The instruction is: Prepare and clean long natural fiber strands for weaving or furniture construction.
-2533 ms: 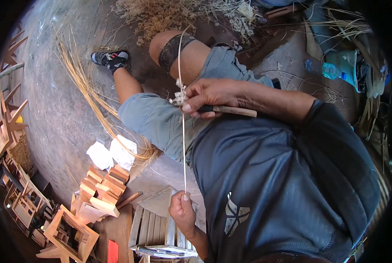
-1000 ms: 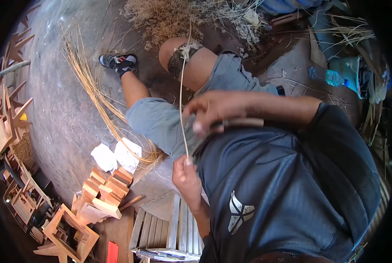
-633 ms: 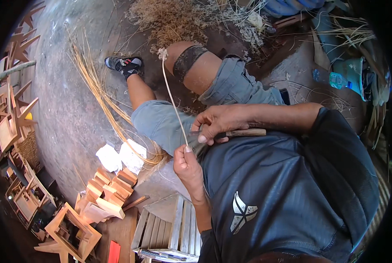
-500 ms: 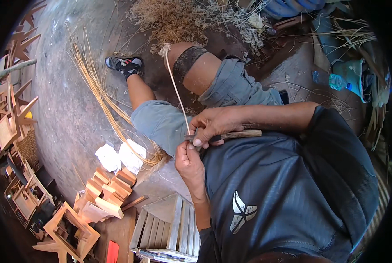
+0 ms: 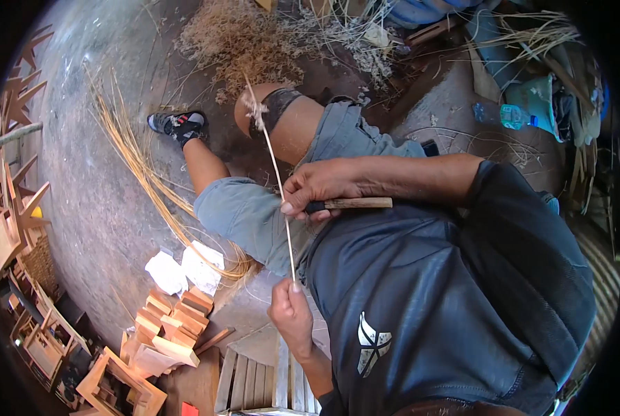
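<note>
A thin pale strip, which looks like rattan cane point(image 5: 272, 152), runs in a nearly straight line from above my knee down to my left hand. My left hand point(image 5: 291, 315) is closed, pinching the strip's lower end between thumb and finger. Further up, my right hand point(image 5: 317, 187) grips a knife point(image 5: 362, 203) with a wooden handle and a black band; its blade is hidden behind the fingers. The strip passes under my right thumb. A tuft of fine shavings point(image 5: 256, 114) clings to the strip near its far end, beside my bent knee.
A bundle of long tan canes point(image 5: 133, 152) lies on the floor to the left. Ahead is a heap of curly shavings point(image 5: 237, 45). Stacked wooden blocks point(image 5: 175, 319), white crumpled pieces point(image 5: 202, 263) and a slatted wooden piece point(image 5: 247, 381) sit lower left. A plastic bottle point(image 5: 514, 116) lies right.
My left hand has drawn away from my right hand, toward my body, pulling the strip past the knife. The tuft of shavings now sits below the strip's far tip.
</note>
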Demonstrator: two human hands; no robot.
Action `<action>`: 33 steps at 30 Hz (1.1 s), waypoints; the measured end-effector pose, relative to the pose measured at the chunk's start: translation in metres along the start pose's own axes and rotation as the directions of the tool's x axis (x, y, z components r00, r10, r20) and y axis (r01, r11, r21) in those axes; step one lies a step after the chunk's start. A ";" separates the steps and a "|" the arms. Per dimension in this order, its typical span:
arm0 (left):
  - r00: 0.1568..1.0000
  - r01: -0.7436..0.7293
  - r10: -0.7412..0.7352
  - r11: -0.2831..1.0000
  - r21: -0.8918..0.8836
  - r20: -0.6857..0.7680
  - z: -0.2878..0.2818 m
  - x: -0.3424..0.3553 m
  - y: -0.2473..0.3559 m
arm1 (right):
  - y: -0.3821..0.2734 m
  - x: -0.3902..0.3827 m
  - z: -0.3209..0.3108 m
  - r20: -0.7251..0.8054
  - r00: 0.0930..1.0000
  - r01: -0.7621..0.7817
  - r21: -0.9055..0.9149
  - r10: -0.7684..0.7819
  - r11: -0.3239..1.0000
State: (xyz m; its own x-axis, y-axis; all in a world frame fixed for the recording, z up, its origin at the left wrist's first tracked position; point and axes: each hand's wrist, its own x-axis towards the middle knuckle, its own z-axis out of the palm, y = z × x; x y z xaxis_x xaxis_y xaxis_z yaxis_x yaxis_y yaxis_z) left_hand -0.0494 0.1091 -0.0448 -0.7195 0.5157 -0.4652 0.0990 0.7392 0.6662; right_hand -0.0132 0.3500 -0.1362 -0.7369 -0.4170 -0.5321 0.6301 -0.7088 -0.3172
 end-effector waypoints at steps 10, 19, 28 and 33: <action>0.972 0.233 -0.234 0.966 -0.116 0.009 -0.053 -0.066 -0.015 | -0.038 0.002 -0.019 0.157 0.977 0.158 -0.077 -0.144 0.984; 0.999 -0.024 0.013 0.916 0.401 0.032 -0.072 0.011 -0.035 | -0.038 -0.006 0.016 -0.122 0.927 0.313 -0.262 -0.353 0.913; 0.978 -0.053 0.103 0.965 -0.257 0.183 0.028 0.095 0.064 | -0.022 -0.032 0.024 -0.060 0.934 0.349 -0.068 -0.353 0.935; 0.978 -0.208 0.210 0.965 -0.160 0.000 0.035 0.071 0.066 | -0.031 -0.046 -0.003 -0.012 0.934 0.357 -0.005 -0.357 0.934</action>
State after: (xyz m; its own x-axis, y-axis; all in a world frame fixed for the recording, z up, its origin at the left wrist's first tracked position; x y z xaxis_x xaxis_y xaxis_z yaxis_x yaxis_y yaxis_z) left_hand -0.0695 0.2092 -0.0545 -0.6825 0.6597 -0.3147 0.1347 0.5367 0.8329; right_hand 0.0021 0.3923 -0.1043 -0.9103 -0.1290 -0.3933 0.3264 -0.8080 -0.4904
